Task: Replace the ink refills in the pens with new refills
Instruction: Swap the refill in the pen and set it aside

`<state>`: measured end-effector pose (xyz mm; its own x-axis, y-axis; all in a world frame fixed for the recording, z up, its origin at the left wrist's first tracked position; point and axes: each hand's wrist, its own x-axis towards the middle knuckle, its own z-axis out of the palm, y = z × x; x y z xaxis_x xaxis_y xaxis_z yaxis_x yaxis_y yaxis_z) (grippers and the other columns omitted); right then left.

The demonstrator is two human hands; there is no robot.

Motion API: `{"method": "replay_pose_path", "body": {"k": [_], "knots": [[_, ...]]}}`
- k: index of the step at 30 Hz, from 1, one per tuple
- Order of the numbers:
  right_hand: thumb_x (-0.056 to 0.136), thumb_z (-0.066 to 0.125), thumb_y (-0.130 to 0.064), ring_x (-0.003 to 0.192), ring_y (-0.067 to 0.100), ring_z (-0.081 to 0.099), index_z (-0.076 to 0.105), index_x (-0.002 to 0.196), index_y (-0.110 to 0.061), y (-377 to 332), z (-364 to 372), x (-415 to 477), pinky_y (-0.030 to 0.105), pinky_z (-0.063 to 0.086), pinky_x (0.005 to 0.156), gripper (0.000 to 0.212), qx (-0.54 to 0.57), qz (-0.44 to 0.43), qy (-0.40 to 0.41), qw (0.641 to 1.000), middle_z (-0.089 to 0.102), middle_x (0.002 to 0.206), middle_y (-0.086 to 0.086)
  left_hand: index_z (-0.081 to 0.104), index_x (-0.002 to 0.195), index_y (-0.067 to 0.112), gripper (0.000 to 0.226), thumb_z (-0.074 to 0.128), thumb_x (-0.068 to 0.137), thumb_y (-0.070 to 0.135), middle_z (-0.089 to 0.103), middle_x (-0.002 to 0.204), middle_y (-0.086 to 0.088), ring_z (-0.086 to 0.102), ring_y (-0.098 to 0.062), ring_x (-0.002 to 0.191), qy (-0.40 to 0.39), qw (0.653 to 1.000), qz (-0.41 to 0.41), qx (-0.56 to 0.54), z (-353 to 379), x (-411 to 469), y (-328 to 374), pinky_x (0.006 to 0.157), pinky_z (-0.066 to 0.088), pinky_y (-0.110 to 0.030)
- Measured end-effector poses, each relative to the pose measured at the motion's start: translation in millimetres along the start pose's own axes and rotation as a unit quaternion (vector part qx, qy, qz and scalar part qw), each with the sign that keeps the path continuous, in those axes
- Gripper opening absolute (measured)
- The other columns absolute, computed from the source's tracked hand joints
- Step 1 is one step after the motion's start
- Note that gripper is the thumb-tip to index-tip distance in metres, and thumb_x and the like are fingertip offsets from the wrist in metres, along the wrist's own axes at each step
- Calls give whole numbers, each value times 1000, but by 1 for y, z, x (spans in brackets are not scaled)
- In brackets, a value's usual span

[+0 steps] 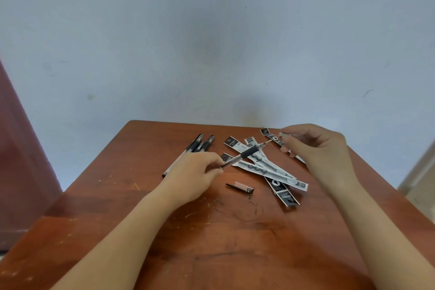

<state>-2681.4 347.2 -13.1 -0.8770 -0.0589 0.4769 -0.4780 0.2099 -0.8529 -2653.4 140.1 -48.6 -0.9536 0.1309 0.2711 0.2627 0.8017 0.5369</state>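
My left hand grips a clear pen with a black rubber grip, held slanted above the table with its bare refill tip pointing up and right. My right hand pinches a small silvery tip piece just right of that pen's tip, apart from it. Under the pen lies a fan of black-and-white refill packets. A bundle of other pens rests at the far left of the table. A pen cap lies alone in front of the packets.
The brown wooden table is scratched and stands against a pale blue wall. A dark red surface runs along the left side. One more refill packet lies near the table's far right corner.
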Motion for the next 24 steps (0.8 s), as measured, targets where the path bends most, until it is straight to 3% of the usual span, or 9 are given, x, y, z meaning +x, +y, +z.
{"method": "replay_pose_path", "body": {"k": [6, 15, 24], "knots": [[77, 67, -2, 56, -1, 62, 68, 71, -27, 5, 0, 0, 11, 49, 64, 25, -36, -3, -28, 999, 68, 59, -17, 62, 107, 21, 21, 53, 89, 23, 62, 98, 8, 46, -1, 78, -1, 1000, 9, 19, 0, 1, 0, 76, 36, -16], [77, 66, 1, 52, -4, 57, 66, 68, -30, 2, 2, -3, 8, 43, 54, 33, -56, 4, -74, 996, 66, 55, -17, 62, 108, 21, 22, 53, 89, 23, 61, 98, 8, 45, -2, 79, -4, 999, 22, 33, -1, 1, 0, 75, 35, -15], [78, 68, -4, 49, 5, 54, 66, 68, -28, 1, 4, -5, 14, 37, 50, 26, -82, 27, -122, 989, 66, 52, -11, 62, 111, 22, 23, 53, 89, 24, 63, 104, 7, 44, -1, 78, 1, 998, 45, 48, 0, 1, -1, 75, 35, -13]]}}
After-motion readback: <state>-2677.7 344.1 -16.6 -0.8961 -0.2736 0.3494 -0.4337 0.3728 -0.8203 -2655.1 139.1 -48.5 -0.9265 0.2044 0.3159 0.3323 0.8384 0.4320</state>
